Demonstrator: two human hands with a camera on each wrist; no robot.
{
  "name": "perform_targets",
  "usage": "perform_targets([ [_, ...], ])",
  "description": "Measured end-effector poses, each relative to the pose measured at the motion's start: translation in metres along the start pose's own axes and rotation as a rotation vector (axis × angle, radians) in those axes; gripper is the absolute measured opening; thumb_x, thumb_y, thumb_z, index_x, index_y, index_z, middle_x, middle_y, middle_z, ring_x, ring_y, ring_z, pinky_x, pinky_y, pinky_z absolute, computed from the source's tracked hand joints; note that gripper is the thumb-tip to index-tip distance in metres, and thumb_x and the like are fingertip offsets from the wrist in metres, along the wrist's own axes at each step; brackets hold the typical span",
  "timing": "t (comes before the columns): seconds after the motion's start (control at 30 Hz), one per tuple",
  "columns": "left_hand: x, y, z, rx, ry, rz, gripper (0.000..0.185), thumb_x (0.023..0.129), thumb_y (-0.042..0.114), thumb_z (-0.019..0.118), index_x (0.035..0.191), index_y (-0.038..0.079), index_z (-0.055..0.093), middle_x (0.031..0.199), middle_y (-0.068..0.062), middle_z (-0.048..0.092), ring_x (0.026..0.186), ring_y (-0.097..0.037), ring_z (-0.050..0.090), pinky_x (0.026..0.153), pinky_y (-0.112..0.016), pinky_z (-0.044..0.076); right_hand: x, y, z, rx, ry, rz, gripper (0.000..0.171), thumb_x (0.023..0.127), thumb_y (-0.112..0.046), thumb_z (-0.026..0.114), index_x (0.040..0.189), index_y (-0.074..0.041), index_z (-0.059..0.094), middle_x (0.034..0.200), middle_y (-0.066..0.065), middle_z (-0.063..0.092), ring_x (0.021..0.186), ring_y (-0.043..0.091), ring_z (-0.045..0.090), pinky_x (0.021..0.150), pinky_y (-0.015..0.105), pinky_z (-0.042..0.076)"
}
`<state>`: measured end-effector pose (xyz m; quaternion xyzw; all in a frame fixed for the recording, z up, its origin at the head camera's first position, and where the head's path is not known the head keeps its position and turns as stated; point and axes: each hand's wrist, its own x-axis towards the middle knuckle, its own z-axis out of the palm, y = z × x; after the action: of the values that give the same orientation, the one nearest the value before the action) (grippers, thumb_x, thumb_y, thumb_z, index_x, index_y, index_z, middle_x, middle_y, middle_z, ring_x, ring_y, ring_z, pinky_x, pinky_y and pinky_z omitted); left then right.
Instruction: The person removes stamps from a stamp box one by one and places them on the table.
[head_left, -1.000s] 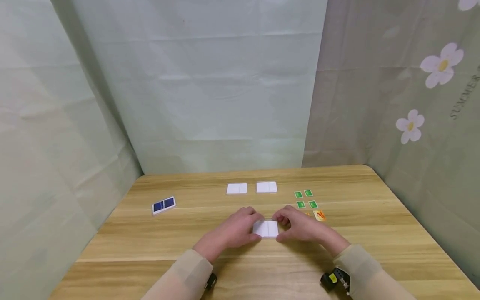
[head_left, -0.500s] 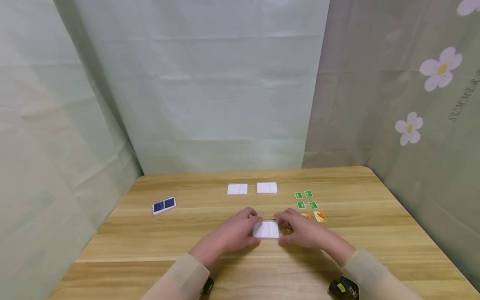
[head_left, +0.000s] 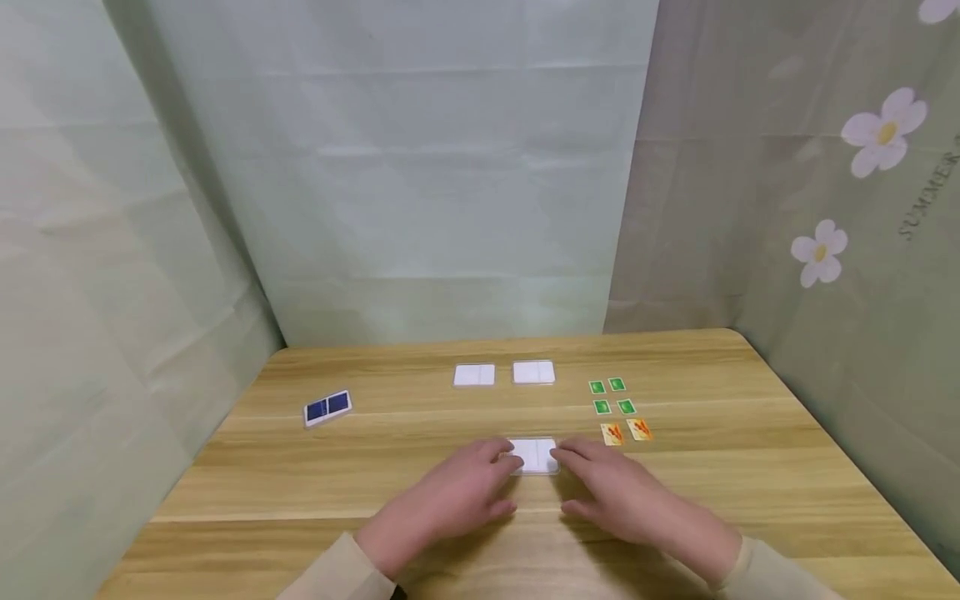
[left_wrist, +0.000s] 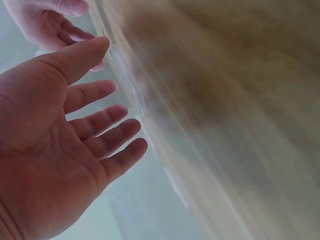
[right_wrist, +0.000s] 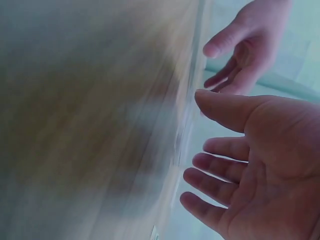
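A white two-panel rectangle with a clear rim (head_left: 536, 456), perhaps a card holder, lies flat near the table's middle. At its left end my left hand (head_left: 459, 493) hovers with loosely spread fingers. My right hand (head_left: 621, 493) is at its right end, fingers likewise relaxed. Both hands' fingertips overlap its ends in the head view; whether they touch it I cannot tell. In the left wrist view the left palm (left_wrist: 45, 145) shows with fingers apart and nothing held. The right palm (right_wrist: 275, 175) appears the same way in the right wrist view.
Two similar white rectangles, one on the left (head_left: 474, 375) and one on the right (head_left: 533, 372), lie farther back. A dark-blue two-panel piece (head_left: 327, 408) lies at left. Several small green cards (head_left: 602, 407) and two orange cards (head_left: 640, 429) lie at right on the wooden table (head_left: 360, 475).
Both hands have let go of the near white rectangle's ends and drawn back toward the body, fingers opening. The rectangle stays about where it was. Both orange cards now show fully.
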<state>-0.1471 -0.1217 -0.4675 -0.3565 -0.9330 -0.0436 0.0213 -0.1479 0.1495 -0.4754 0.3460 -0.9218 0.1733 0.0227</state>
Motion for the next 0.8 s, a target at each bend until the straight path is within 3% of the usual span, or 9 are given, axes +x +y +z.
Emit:
perform_targets([
  [0.2,-0.0089,0.0048,-0.0015,0.063,0.002,0.047,0.050,0.100,0.037,0.084,0.140,0.010,0.069,0.150,-0.014,0.064,0.139,-0.032,0.061,0.118,-0.048,0.049,-0.0067,-0.0060,0.0020,-0.055,-0.010,-0.029,0.071,0.096,-0.034,0.089,0.151,0.001,0.063,0.153,0.018,0.062,0.140,0.038,0.060,0.115,0.057,0.050],
  [0.53,-0.0108,0.0078,-0.0017,0.102,0.001,0.069,0.047,0.100,0.041,0.082,0.136,0.014,0.069,0.143,-0.008,0.068,0.137,-0.027,0.062,0.117,-0.048,0.049,-0.0099,-0.0053,0.0059,-0.073,-0.026,-0.029,0.066,0.098,-0.040,0.085,0.148,-0.002,0.066,0.152,0.014,0.064,0.141,0.035,0.059,0.120,0.056,0.044],
  [0.8,-0.0071,0.0080,-0.0034,0.107,-0.025,0.046,0.054,0.100,0.045,0.082,0.143,0.015,0.068,0.147,-0.006,0.067,0.140,-0.027,0.059,0.118,-0.051,0.048,-0.0093,-0.0030,0.0058,-0.066,-0.051,-0.013,0.067,0.100,-0.044,0.082,0.151,-0.004,0.064,0.154,0.013,0.063,0.144,0.035,0.057,0.122,0.060,0.040],
])
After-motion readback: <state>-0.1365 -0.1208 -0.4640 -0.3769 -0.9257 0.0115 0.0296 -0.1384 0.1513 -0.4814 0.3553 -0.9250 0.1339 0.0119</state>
